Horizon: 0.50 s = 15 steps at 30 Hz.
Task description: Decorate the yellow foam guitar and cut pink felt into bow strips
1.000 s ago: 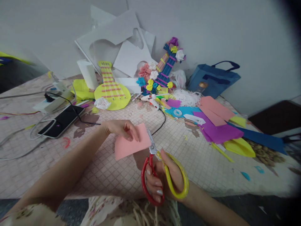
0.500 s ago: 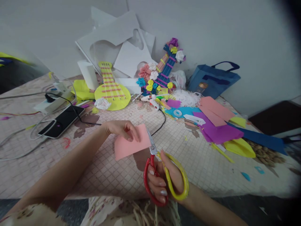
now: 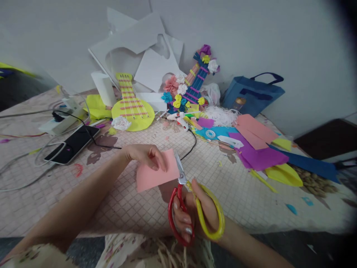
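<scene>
My left hand pinches a small pink sheet of paper by its upper edge and holds it above the tiled cloth. My right hand grips a pair of scissors with one red and one yellow handle loop. The short metal blades point up and away, lying along the right edge of the pink sheet and touching it.
A phone with cables and a power strip lies at left. Behind stand a yellow paper guitar, white cut boards, a flower-covered blue guitar and a glue gun. Coloured paper sheets and a blue bag lie at right.
The scissors' handles closed a little and opened again against the pink sheet's right edge. My left hand and the sheet shifted slightly down and right.
</scene>
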### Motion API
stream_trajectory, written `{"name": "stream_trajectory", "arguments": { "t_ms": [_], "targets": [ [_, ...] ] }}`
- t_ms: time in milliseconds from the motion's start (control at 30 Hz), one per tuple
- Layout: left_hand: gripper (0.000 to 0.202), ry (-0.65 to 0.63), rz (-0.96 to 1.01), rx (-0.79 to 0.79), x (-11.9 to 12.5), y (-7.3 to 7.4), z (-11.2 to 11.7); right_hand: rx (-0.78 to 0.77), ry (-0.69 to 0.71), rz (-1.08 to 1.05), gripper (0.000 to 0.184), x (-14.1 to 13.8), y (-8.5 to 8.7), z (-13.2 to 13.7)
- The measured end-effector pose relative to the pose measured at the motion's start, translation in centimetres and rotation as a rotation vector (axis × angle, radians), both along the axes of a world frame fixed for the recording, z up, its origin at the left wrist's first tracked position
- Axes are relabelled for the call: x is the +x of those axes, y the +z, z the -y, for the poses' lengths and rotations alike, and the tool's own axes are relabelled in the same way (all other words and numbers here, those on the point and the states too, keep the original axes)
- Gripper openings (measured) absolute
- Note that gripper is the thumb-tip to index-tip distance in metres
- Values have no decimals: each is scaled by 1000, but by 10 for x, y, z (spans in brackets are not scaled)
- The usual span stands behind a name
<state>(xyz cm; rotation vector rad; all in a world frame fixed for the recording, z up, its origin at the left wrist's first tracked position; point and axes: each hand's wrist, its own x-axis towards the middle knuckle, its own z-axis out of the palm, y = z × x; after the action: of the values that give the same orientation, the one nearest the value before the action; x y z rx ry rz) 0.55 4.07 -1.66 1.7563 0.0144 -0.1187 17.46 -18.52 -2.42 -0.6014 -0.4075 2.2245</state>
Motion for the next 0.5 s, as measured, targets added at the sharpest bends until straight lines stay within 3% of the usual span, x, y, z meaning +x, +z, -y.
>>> {"name": "stream_trajectory", "arguments": {
  "t_ms": [500],
  "targets": [
    [25, 3, 30, -12, 2, 1, 6, -12, -40, 33, 64, -1, -5, -1]
  ]
}}
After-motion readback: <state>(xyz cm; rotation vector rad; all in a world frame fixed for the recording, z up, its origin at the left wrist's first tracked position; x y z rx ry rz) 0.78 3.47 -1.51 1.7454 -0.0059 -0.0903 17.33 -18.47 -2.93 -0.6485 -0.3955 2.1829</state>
